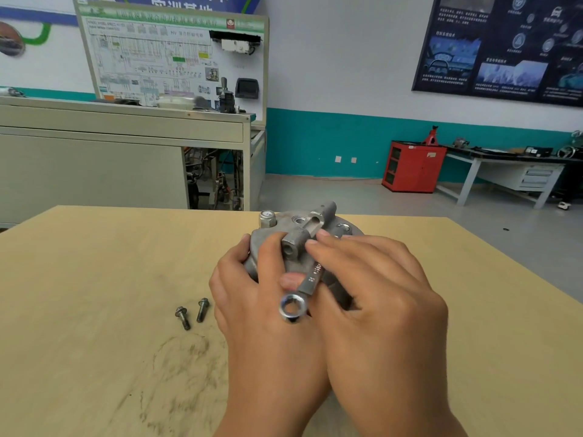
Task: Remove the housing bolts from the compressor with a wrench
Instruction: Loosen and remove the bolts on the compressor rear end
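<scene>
Although the counter (94, 263) is scuffed with dark marks to the near left of the compressor (293, 222), the compressor is seen to rest on it, ports uppermost. The left hand (252, 310) is wrapped over the compressor's left flank, its grip curled round the casting. The right hand (378, 304) is laid over the compressor's near right side, its grip pinched on the shank of the wrench (310, 280). The ring end (292, 307) projects free from the compressor's near edge; the working end is hidden beneath the fingers, so seating on a bolt head cannot be confirmed. A nearer bolt (183, 316) and a farther bolt (203, 309) are found loose, just left of the compressor. A further bolt is judged to be in hand. Full seating of the wrench is advised before load is applied, with the casting held against rotation and the pull kept square, lest the head be rounded.
</scene>
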Demonstrator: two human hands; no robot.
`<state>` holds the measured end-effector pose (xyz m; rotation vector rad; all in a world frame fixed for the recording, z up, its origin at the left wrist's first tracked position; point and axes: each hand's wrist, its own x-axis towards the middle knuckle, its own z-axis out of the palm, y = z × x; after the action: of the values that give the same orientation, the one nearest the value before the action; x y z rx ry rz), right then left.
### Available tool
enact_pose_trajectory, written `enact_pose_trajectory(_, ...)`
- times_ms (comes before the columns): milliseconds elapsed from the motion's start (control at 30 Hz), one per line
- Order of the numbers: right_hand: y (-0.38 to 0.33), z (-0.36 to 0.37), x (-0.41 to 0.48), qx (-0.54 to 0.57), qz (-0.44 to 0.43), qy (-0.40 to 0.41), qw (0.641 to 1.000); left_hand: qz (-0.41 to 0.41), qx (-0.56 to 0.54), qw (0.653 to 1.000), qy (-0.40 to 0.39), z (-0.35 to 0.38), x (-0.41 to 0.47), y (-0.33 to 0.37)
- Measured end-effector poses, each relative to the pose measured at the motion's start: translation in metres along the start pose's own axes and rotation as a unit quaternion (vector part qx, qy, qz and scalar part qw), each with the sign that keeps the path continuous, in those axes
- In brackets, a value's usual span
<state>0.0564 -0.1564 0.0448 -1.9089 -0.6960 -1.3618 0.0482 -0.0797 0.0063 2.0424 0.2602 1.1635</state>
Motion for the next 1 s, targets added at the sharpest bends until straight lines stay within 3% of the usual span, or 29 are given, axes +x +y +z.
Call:
enact_pose_trajectory(100, 0.017, -0.01, -0.006, 0.077, 0.024, 0.014, 0.997, 0.013, 0.022, 1.0, -0.009, -0.004, 0.0, 0.01)
enact_pose_trajectory(167, 0.027, -0.015, -0.009, 0.193, 0.101, 0.025, 0.976, -0.004, 0.012, 1.0, -0.016, -0.005, 0.001, 0.014)
enact_pose_trajectory(367, 0.063, -0.01, 0.006, 0.414, 0.262, 0.038, 0.871, -0.035, 0.006, 0.999, -0.034, -0.007, 0.0, 0.014)
enact_pose_trajectory(467, 0.08, 0.002, 0.024, 0.497, 0.366, 0.025, 0.786, -0.033, 0.003, 0.999, -0.031, -0.007, 0.0, 0.013)
enact_pose_trajectory(667, 0.091, 0.042, 0.062, 0.526, 0.488, -0.054, 0.695, -0.027, -0.002, 0.999, -0.026, -0.005, -0.001, 0.013)
enact_pose_trajectory(833, 0.091, 0.059, 0.072, 0.554, 0.481, -0.186, 0.653, -0.027, 0.007, 0.999, -0.017, -0.003, 0.0, 0.014)
enact_pose_trajectory(1000, 0.093, 0.061, 0.08, 0.606, 0.509, -0.174, 0.586, -0.029, 0.015, 0.999, -0.019, -0.004, 0.0, 0.014)
